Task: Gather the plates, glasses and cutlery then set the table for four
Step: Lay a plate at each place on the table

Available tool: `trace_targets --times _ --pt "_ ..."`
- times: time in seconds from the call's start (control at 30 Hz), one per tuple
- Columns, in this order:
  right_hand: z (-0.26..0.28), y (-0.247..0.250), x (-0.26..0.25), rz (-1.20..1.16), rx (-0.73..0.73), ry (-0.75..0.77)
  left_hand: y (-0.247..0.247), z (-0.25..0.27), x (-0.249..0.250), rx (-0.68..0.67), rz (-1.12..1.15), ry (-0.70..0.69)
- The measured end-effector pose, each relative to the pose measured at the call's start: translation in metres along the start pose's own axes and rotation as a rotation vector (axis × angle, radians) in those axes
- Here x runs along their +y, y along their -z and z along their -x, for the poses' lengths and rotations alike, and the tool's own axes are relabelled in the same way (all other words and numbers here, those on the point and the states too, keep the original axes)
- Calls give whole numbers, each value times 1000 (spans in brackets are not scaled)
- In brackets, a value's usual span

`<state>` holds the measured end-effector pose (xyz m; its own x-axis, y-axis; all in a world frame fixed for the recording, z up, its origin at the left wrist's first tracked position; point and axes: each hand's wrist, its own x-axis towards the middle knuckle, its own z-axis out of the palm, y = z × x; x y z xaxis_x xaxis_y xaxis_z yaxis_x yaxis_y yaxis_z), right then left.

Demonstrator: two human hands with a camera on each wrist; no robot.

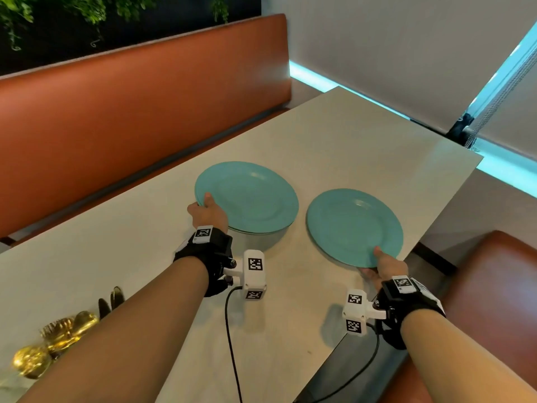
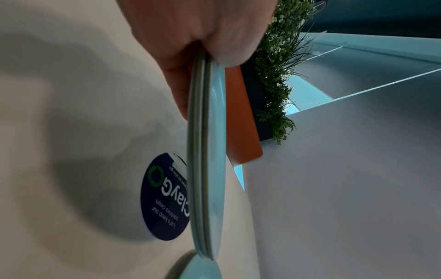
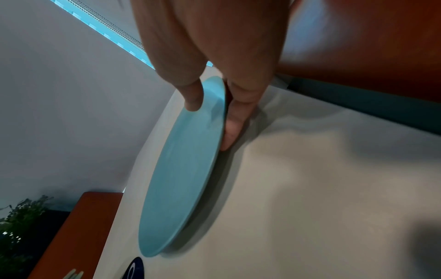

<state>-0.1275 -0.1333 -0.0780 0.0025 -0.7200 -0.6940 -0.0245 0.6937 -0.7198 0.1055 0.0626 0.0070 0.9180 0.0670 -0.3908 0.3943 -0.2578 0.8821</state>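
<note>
My left hand (image 1: 207,209) grips the near rim of a small stack of teal plates (image 1: 247,197), thumb on top, held a little above the pale table (image 1: 334,135). In the left wrist view the plate stack (image 2: 206,151) shows three rims edge-on under the thumb. My right hand (image 1: 380,264) pinches the near rim of a single teal plate (image 1: 354,226), thumb on top and fingers beneath; that plate (image 3: 181,169) hangs tilted just above the table near its right edge. Gold cutlery (image 1: 55,338) lies on the table at the near left.
An orange bench back (image 1: 130,112) runs along the table's far-left side and another orange seat (image 1: 494,286) sits at the right. A round dark sticker (image 2: 164,198) lies on the table under the stack. Plants (image 1: 87,10) hang behind the bench.
</note>
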Motion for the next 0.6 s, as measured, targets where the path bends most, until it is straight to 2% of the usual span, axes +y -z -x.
trace_targets --times 0.23,0.6 --pt "8 3 2 98 33 45 14 -2 -1 -25 -17 -15" --pt "20 0 -7 -7 27 112 30 -9 -5 -24 -59 -72"
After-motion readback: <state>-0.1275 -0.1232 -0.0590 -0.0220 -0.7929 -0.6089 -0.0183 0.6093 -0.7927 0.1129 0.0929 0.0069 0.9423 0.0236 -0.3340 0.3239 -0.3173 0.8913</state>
